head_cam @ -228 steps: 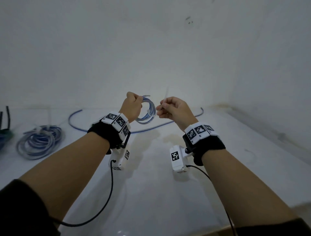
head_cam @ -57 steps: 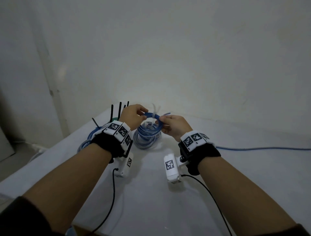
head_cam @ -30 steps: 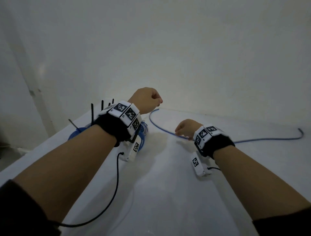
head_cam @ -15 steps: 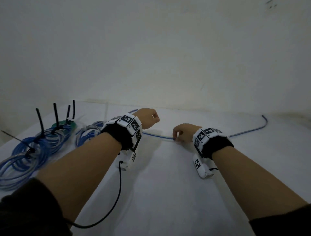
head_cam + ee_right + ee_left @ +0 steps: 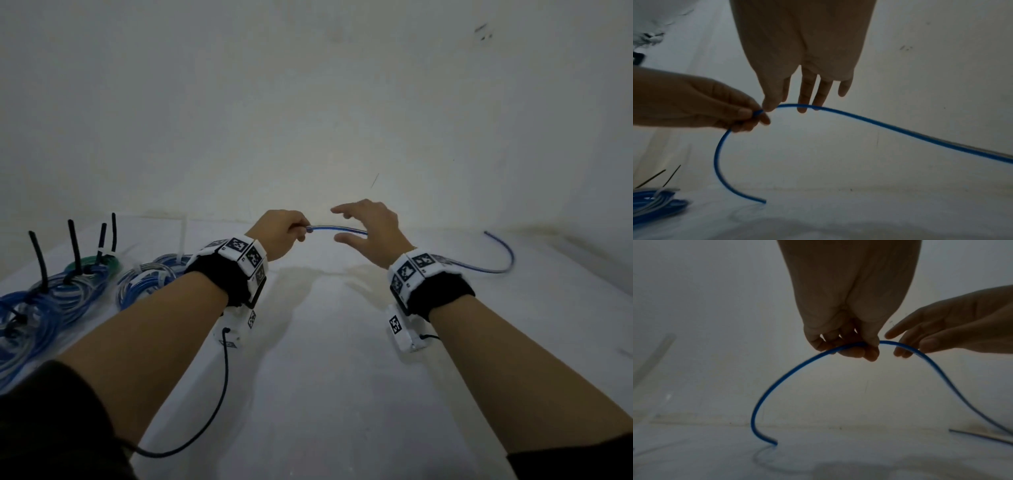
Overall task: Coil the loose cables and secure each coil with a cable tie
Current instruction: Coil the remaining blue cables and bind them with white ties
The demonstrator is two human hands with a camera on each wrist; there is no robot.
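Note:
A loose blue cable [image 5: 329, 229] [image 5: 789, 373] [image 5: 890, 126] is lifted off the white table. My left hand [image 5: 287, 233] [image 5: 851, 348] [image 5: 748, 115] pinches it near one end, and that short end arcs down to the table. Just to the right, my right hand [image 5: 359, 226] [image 5: 807, 97] [image 5: 910, 344] hovers with straight, spread fingers whose tips touch the cable without gripping. The rest of the cable trails right along the table and curls up near the wall [image 5: 503, 253].
Several tied blue cable coils [image 5: 68, 294] [image 5: 655, 203] lie at the table's left, with black tie tails [image 5: 73, 246] and a white tie tail [image 5: 183, 236] sticking up. A white wall stands right behind the table [image 5: 342, 377]. Black wrist-camera leads hang under both forearms.
Both hands have risen off the table. The left hand now pinches the cable's end and lifts it; the right hand has let go of the cable and spread its fingers.

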